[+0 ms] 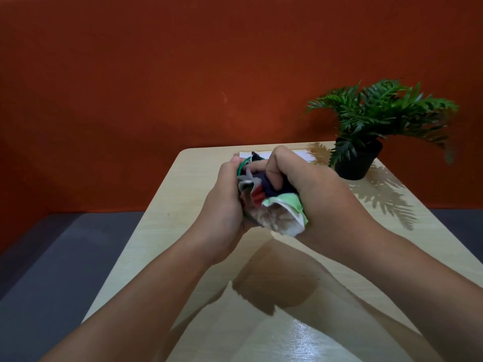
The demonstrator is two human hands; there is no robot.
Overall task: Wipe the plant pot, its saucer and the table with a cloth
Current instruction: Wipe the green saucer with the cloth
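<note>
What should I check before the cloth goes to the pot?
1. Cloth gripped by both the left hand and the right hand: ok.
2. Cloth spread flat for wiping: not ok, it is bunched.
3. Plant pot upright on the table: ok.
4. Saucer under the pot: cannot tell.
5. Path from hands to pot free: ok.
6. White sheet kept out of the way: cannot tell, partly hidden.

Multicoloured cloth (271, 205) bunched into a wad, raised above the pale wooden table (162, 231), gripped between both hands. Black plant pot (358, 163) upright near the table's far right corner, green fern-like foliage spreading above. Saucer not discernible.
</note>
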